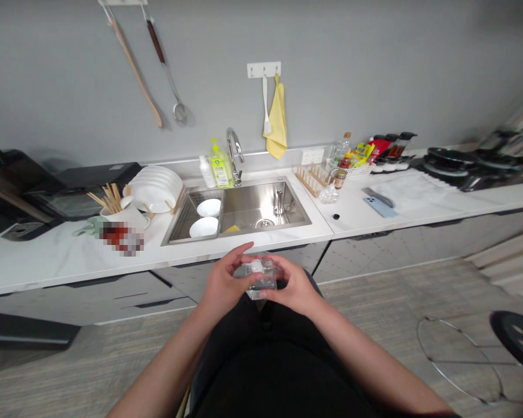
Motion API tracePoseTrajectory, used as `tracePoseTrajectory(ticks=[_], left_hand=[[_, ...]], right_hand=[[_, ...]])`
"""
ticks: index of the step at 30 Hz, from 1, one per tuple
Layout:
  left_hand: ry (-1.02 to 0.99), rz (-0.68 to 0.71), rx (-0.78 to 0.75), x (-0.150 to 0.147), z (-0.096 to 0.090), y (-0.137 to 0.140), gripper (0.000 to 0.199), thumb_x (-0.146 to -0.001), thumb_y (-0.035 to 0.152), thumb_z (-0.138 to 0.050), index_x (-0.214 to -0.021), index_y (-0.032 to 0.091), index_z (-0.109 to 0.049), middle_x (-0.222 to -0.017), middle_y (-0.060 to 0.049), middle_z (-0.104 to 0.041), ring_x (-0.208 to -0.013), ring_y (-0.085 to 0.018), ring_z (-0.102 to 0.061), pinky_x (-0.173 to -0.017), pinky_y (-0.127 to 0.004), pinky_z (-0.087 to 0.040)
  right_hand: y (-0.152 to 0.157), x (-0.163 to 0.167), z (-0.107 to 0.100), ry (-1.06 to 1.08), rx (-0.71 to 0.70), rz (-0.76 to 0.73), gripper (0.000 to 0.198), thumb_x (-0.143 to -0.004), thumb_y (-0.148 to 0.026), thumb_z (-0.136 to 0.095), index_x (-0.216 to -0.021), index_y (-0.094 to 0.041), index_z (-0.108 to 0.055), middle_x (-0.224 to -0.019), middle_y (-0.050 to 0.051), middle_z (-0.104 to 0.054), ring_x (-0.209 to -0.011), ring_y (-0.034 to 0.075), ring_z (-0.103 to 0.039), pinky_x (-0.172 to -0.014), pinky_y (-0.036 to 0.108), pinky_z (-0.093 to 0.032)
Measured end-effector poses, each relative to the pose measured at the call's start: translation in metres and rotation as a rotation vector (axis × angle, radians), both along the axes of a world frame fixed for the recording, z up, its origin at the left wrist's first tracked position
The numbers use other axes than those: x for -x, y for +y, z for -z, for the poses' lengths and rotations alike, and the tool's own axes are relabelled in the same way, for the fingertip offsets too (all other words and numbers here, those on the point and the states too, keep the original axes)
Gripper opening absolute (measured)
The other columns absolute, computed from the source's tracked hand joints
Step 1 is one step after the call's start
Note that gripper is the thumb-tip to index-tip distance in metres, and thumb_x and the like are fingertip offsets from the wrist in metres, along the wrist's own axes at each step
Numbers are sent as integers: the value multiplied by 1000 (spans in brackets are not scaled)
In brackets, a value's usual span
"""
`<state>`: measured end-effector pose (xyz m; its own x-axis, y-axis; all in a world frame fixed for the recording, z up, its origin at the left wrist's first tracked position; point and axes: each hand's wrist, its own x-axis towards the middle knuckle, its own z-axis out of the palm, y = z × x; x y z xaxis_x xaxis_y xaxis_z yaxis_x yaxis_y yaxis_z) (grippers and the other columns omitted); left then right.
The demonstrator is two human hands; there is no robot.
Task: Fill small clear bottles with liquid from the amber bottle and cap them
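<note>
My left hand (229, 280) and my right hand (295, 285) are both closed around a small clear square container (267, 277), held in front of my body just short of the counter's front edge. A round whitish piece (256, 266) shows at its top; whether it is a cap cannot be made out. The left thumb lies across the near side, while the left index finger sticks out past the far side. My right fingers and thumb grip the opposite side. Just beyond my hands is the steel sink (283, 229), with two white bowls (204, 227) in its left basket.
White plates (154, 188) stand in a rack left of the sink, near a pot of chopsticks (113, 200). The faucet (233, 151) and soap bottle (221, 168) are behind it. Rightward lie a small black cap (336, 216), a blue phone (380, 206) and a condiment basket (358, 170).
</note>
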<state>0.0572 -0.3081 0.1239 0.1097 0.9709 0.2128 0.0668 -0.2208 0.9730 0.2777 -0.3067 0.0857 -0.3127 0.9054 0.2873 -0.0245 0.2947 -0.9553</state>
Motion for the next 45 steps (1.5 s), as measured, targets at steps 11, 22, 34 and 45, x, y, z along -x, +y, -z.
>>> tracePoseTrajectory(ticks=[11,22,34,45], left_hand=[[25,-105,-39,-2,18,0,56,-79,38,-103,-127,20,-81,-126,-13,-87,-115,-29,-85,-110,-46,-69],[318,25,-147,18,46,28,65,-96,39,-88,-157,26,-70,-134,-10,-86,-136,-31,-80,-126,-54,-61],[871,-241,-285,137,140,169,49,-104,63,-61,-127,23,-78,-138,-16,-81,-134,-39,-74,-126,-60,-56],[1080,-477,-510,119,150,183,34,-112,41,-56,-121,18,-79,-127,-19,-82,-119,-40,-71,-114,-57,-57]], right_hand=[[-1,6,15,0,-12,104,84,-74,-53,-109,-147,-32,-72,-147,13,-77,-132,36,-79,-105,49,-71],[20,-18,42,-97,46,124,84,-72,-52,-109,-143,-29,-73,-144,12,-78,-128,35,-78,-103,48,-68],[178,-197,37,-84,115,446,75,-60,-51,-109,-126,-30,-79,-134,7,-81,-133,37,-71,-115,56,-55],[318,-322,44,-179,143,418,77,-60,-39,-103,-133,-26,-81,-143,10,-83,-133,36,-71,-124,57,-53]])
